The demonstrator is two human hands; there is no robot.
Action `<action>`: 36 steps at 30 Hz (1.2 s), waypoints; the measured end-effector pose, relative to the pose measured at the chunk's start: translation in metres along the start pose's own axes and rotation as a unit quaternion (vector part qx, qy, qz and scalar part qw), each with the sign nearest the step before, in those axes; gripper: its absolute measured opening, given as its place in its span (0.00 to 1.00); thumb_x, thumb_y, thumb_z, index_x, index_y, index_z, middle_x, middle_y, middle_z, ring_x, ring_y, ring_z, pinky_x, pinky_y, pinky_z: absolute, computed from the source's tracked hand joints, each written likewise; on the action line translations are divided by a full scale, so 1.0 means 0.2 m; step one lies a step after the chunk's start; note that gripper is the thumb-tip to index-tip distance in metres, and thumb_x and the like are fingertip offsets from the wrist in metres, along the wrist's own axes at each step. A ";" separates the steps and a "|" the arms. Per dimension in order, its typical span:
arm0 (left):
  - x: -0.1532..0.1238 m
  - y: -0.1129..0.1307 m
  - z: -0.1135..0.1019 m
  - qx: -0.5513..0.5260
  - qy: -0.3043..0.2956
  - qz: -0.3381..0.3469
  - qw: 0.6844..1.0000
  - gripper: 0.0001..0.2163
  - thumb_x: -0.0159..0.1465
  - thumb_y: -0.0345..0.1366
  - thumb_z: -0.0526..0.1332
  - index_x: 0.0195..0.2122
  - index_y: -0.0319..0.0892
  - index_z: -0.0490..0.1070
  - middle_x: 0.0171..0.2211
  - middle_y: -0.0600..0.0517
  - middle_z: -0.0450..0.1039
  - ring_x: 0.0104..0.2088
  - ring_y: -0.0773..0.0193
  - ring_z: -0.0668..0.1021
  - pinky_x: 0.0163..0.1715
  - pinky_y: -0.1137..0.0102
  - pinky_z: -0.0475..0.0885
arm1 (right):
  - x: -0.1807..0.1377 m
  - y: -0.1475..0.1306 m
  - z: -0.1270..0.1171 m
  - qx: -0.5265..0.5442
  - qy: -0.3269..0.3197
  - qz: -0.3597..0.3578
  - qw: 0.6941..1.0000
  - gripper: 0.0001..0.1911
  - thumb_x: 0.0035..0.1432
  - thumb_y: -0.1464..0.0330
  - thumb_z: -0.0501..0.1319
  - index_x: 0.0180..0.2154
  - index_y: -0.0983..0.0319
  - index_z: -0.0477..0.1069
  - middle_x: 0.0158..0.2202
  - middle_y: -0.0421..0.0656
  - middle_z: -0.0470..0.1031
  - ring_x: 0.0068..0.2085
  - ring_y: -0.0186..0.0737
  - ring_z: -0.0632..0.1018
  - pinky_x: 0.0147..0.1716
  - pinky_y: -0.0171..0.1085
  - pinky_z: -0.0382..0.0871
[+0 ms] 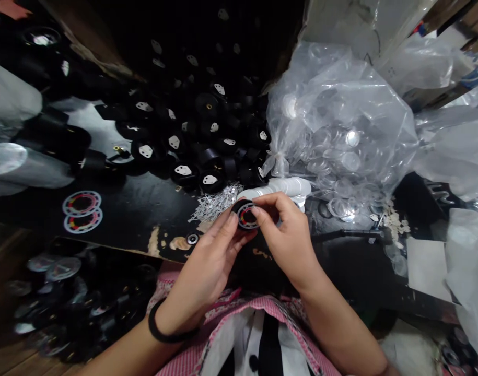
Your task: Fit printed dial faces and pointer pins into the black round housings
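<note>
My left hand (211, 256) and my right hand (288, 237) meet over the front of a black worktable (144, 209). Together they grip a small round black gauge housing (245, 215) with a red, yellow and white dial face in it. Left fingers curl round its lower left side. Right thumb and forefinger pinch its right rim. A black band circles my left wrist. Just beyond the hands lie a heap of small silver pins (215, 203) and a row of white round discs (281, 188).
A big pile of black housings (195, 136) fills the table's back. A clear plastic bag of transparent round covers (336, 136) stands at the right. Two printed dial faces (82, 211) lie at the left. Finished pieces sit in a dark bin (66, 297) below left.
</note>
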State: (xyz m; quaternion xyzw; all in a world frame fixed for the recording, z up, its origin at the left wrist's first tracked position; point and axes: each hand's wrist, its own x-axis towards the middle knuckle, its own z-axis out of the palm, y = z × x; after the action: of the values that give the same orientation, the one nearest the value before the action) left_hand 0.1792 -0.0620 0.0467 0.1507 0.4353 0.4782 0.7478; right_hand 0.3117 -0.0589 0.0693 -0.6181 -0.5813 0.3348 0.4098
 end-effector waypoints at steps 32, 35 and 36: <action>-0.01 -0.06 -0.13 0.237 -0.071 0.045 0.968 0.17 0.61 0.39 0.67 0.52 0.44 0.75 0.51 0.48 0.80 0.52 0.53 0.80 0.55 0.59 0.74 | -0.04 0.05 -0.06 -0.027 -0.107 0.094 0.989 0.09 0.58 0.64 0.66 0.36 0.59 0.67 0.34 0.36 0.72 0.31 0.33 0.73 0.31 0.34 0.67; -0.06 -0.06 -0.21 0.292 -0.066 0.059 0.952 0.15 0.60 0.36 0.67 0.49 0.45 0.77 0.49 0.49 0.81 0.50 0.54 0.81 0.53 0.62 0.75 | -0.10 0.04 -0.04 0.002 -0.143 0.080 0.987 0.06 0.62 0.70 0.61 0.42 0.59 0.69 0.38 0.38 0.75 0.35 0.33 0.76 0.36 0.34 0.70; -0.08 -0.05 -0.24 0.309 -0.055 0.062 0.948 0.15 0.60 0.36 0.67 0.48 0.46 0.77 0.48 0.49 0.81 0.49 0.54 0.81 0.53 0.62 0.75 | -0.11 0.03 -0.03 0.001 -0.161 0.071 0.984 0.06 0.63 0.71 0.61 0.43 0.59 0.69 0.39 0.39 0.76 0.36 0.34 0.77 0.37 0.34 0.70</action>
State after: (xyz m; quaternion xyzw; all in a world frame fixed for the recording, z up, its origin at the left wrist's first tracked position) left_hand 0.1446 -0.0889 0.0205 0.4268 0.5098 0.3569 0.6562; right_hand 0.3178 -0.0810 0.0647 -0.5957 -0.5940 0.4584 0.2866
